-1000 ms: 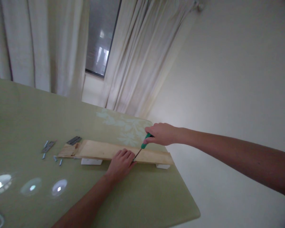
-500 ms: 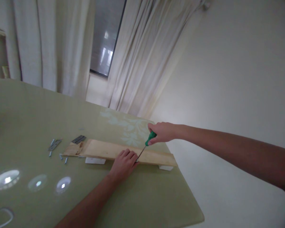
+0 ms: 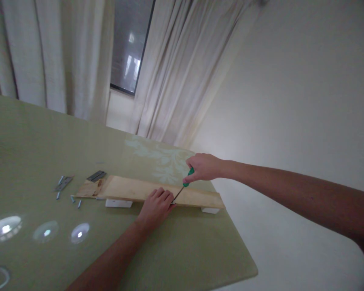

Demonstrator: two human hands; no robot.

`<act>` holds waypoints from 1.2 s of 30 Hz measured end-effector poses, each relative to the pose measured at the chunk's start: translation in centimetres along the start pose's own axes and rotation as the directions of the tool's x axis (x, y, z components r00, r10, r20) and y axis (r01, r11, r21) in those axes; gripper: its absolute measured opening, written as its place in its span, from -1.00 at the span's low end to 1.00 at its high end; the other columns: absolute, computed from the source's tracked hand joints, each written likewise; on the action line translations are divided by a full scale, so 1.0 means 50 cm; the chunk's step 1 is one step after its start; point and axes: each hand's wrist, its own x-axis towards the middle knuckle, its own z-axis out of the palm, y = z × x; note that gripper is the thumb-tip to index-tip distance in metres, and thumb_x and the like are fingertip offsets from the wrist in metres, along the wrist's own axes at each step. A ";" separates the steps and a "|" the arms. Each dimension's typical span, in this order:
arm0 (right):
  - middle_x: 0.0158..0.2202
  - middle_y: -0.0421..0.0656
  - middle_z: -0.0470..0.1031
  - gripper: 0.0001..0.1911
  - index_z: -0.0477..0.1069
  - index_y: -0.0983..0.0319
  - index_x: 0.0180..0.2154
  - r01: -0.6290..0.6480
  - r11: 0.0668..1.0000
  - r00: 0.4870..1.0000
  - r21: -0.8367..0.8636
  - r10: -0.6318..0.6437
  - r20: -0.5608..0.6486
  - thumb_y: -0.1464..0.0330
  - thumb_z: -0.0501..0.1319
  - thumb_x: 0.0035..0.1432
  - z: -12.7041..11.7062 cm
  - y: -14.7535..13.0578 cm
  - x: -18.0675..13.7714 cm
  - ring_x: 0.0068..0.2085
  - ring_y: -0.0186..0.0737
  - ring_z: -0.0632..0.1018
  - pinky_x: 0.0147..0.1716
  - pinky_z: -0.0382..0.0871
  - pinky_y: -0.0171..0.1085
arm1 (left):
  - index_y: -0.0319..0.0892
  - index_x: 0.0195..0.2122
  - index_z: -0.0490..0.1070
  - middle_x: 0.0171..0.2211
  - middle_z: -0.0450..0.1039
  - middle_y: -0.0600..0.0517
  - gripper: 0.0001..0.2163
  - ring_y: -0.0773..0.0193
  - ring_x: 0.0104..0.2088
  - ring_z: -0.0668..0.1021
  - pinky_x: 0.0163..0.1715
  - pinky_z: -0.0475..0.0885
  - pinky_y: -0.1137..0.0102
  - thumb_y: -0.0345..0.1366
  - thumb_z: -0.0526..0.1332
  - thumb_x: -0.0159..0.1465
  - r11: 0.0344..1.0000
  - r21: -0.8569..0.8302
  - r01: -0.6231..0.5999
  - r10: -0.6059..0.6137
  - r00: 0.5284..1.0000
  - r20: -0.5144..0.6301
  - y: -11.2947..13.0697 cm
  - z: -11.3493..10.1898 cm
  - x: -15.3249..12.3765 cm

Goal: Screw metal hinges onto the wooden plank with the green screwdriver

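Observation:
My right hand (image 3: 204, 166) is closed around the green handle of a screwdriver (image 3: 188, 178). Its thin shaft slants down to the near edge of a long, pale wooden board (image 3: 197, 197), ending beside the fingertips of my left hand (image 3: 157, 205). That hand grips the board's near edge, its fingers bent over the top; the thumb is hidden. What the tip meets is too small to make out, though a bit of metal shows there. Under the board sit two white blocks, a left one (image 3: 119, 203) and a right one (image 3: 210, 210).
Left of the board lie a torn brown paper piece (image 3: 87, 188), dark metal hinges (image 3: 96, 176), a grey hinge (image 3: 64, 183) and several screws (image 3: 79, 204). A white loop (image 3: 3, 275) is at the lower left. The green table's (image 3: 200, 250) right edge runs beside a white wall.
The whole view has shifted slightly, so everything appears a little farther left and up. My right hand has turned slightly on the screwdriver handle. My left hand keeps its place on the board.

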 end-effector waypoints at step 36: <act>-0.06 -0.03 0.64 -0.60 0.31 0.14 0.03 0.098 0.980 0.973 0.172 -0.058 -0.223 -0.02 0.16 0.42 0.065 -0.004 -0.059 -0.15 -0.03 0.62 -0.32 0.24 -0.24 | -0.15 -0.10 0.52 -0.20 0.60 -0.05 -0.86 0.05 -0.16 0.53 -0.16 0.40 0.19 -0.24 0.34 0.38 1.000 -0.015 0.011 -0.011 1.000 -0.011 -0.004 0.000 -0.006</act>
